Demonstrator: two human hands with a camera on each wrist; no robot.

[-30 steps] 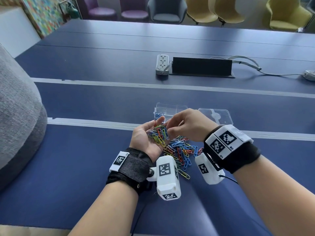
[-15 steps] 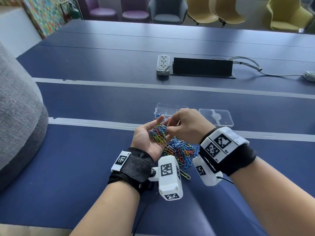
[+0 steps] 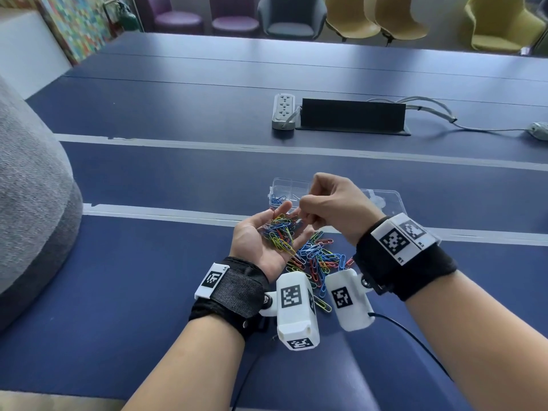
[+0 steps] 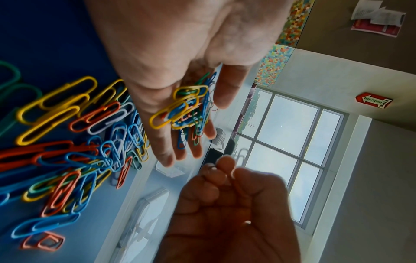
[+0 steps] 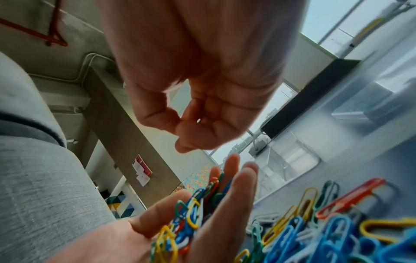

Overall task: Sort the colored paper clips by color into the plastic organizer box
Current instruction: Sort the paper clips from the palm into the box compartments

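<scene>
left hand (image 3: 261, 241) palm up, fingers spread, cupping mixed paper clips (image 3: 280, 232), right hand (image 3: 332, 206) curled, fingertips pinching a pale clip (image 4: 233, 175)

Counts: 2 hands, 1 organizer box, 2 lots of clips, misc. at back.

Left hand (image 3: 261, 244) and right hand (image 3: 335, 209), 1 wrist cam each. 1 clear organizer box (image 3: 292, 188) w/ 1 open lid (image 3: 385, 198); a few blue clips (image 3: 277, 199) in 1 compartment, no. unclear. Clips too many and tangled to count: 1 palmful (image 3: 280, 232), 1 loose pile (image 3: 318, 259) on worktop (image 3: 133, 277). Colours seen approx 5: blue, yellow, red/orange, green, white. Back: 1 power strip (image 3: 283, 111), 1 black cable box (image 3: 351, 115), approx 6 chairs (image 3: 290, 17), some cut off by the frame.
</scene>
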